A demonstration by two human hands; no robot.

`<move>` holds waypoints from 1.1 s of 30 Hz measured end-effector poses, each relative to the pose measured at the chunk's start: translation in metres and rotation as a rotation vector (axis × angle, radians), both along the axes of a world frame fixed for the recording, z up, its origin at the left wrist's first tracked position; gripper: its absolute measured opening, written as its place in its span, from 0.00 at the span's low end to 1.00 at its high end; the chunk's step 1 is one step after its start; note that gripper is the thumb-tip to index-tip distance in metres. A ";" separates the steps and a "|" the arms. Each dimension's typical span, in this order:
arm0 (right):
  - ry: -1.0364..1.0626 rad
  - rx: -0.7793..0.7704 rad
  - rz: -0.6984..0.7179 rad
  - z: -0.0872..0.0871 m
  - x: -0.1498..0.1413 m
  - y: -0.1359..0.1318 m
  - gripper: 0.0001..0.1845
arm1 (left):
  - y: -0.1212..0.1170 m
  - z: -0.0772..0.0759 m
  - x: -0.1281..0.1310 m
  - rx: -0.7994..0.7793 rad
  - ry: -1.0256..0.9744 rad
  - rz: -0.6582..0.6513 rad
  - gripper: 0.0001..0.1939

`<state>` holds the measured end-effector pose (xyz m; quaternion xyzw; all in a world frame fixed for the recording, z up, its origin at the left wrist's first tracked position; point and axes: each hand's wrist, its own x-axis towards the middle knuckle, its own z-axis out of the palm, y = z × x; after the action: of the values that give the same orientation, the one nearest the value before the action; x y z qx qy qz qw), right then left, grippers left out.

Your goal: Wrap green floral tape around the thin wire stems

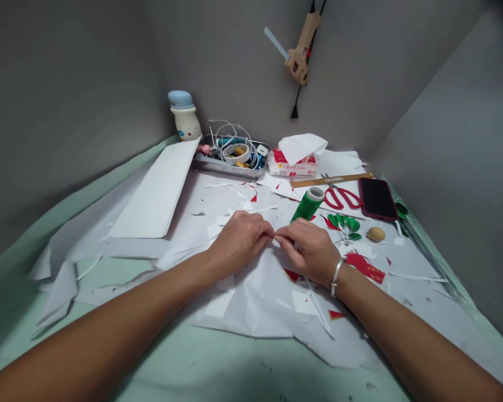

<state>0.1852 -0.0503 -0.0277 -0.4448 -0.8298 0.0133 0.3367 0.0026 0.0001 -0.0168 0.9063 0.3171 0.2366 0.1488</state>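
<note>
My left hand (238,240) and my right hand (308,251) meet above a sheet of white paper (260,301), their fingertips pinching a thin pale strip (273,236). The fingers mostly hide the strip, so its material is hard to tell. A green thread spool (305,205) stands just beyond my right hand, with green paper leaves (342,223) to its right. A silver bangle (336,276) circles my right wrist. Red paper scraps (364,267) lie to the right of that hand.
Red-handled scissors (341,196), a ruler (331,180) and a phone (377,199) lie at the back right. A metal tray of cables and tape (230,166), a tissue pack (295,162) and a white board (155,190) sit behind. A glue gun (299,53) hangs on the wall.
</note>
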 end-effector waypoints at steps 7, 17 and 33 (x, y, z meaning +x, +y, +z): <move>0.283 -0.247 -0.102 -0.006 0.008 0.010 0.09 | -0.003 0.011 0.002 -0.133 -0.093 -0.036 0.05; -0.128 -0.046 0.051 -0.002 -0.001 0.000 0.09 | 0.000 0.005 -0.001 -0.073 -0.130 0.159 0.05; 0.536 -0.445 -0.143 -0.003 0.006 0.007 0.09 | -0.004 0.014 0.002 -0.441 -0.295 0.015 0.05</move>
<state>0.1914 -0.0433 -0.0305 -0.5447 -0.6558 0.2862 0.4374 0.0046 -0.0043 -0.0024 0.8052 0.3423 0.2926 0.3858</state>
